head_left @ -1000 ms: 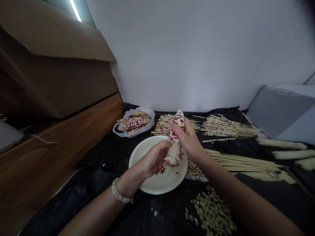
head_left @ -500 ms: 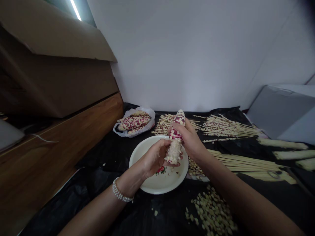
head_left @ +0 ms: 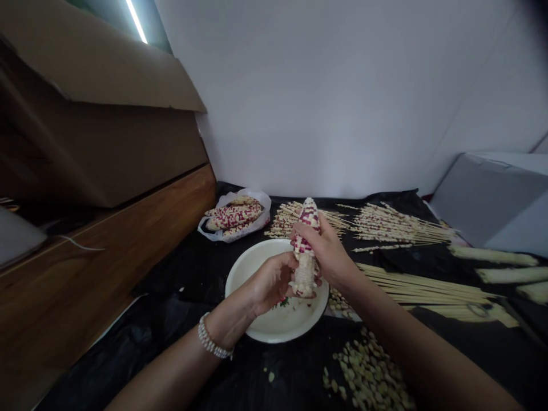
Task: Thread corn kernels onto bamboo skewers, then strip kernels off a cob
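Observation:
My right hand (head_left: 329,251) is wrapped round the upper half of a red-and-white corn cob (head_left: 306,246), held upright over a white plate (head_left: 257,262). The cob's lower half is bare of kernels. My left hand (head_left: 271,281), with a bead bracelet on its wrist, is curled against that bare lower end, thumb pressing on it. A few loose kernels and a small red-and-green mark show on the plate under the hands.
A plastic bag of more red-and-white cobs (head_left: 233,217) lies behind the plate. Bamboo skewers (head_left: 398,228), some with kernels, cover the black sheet to the right. A heap of loose kernels (head_left: 368,374) lies near front. Stripped cobs (head_left: 492,255), a cardboard box (head_left: 103,125) at left.
The cob has turned a little in my hands and stands straighter. The view has shifted slightly; both hands stay on the cob over the plate.

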A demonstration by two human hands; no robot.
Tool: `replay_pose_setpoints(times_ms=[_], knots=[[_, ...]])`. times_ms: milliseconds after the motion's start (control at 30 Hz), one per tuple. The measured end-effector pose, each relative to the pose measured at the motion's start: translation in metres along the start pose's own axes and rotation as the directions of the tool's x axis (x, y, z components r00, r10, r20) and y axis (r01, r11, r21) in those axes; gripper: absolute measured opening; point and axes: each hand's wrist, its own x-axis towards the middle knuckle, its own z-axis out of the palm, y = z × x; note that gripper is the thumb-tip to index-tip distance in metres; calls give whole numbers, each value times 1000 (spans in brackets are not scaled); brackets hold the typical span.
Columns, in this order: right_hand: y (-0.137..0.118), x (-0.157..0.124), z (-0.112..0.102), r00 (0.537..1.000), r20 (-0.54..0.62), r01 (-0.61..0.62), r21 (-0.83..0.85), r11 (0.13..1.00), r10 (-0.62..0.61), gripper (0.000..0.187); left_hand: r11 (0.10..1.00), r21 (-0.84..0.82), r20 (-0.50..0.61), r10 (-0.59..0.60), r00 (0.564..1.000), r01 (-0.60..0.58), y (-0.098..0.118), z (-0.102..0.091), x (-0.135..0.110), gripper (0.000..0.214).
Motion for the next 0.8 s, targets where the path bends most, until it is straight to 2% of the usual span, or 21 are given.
replay_pose_setpoints(times_ms=[100, 233, 333, 467, 567, 800], knots=[[-2, 4, -2, 998, 33, -61, 116, 991, 57, 32, 1000, 15, 44, 24, 999, -25, 4, 0, -2, 22], [-4, 6, -2, 994, 60, -98, 210, 973, 88, 31, 998, 57, -6, 19, 1000, -18, 5, 0, 0, 28], [-4, 5, -2, 990, 86, -127, 240, 962, 109, 30, 997, 72, -47, 38, 998, -34, 3, 0, 1, 21], [-5, 5, -3, 985, 113, -154, 272, 950, 127, 34, 996, 50, -33, 80, 996, -78, 3, 0, 0, 27], [-6, 7, -4, 986, 114, -151, 305, 940, 121, 33, 999, 8, 8, 40, 999, -40, 6, -1, -2, 21], [-2, 7, -4, 989, 98, -141, 327, 934, 115, 25, 999, -32, 31, -1, 1000, 2, 6, -4, 1, 27]])
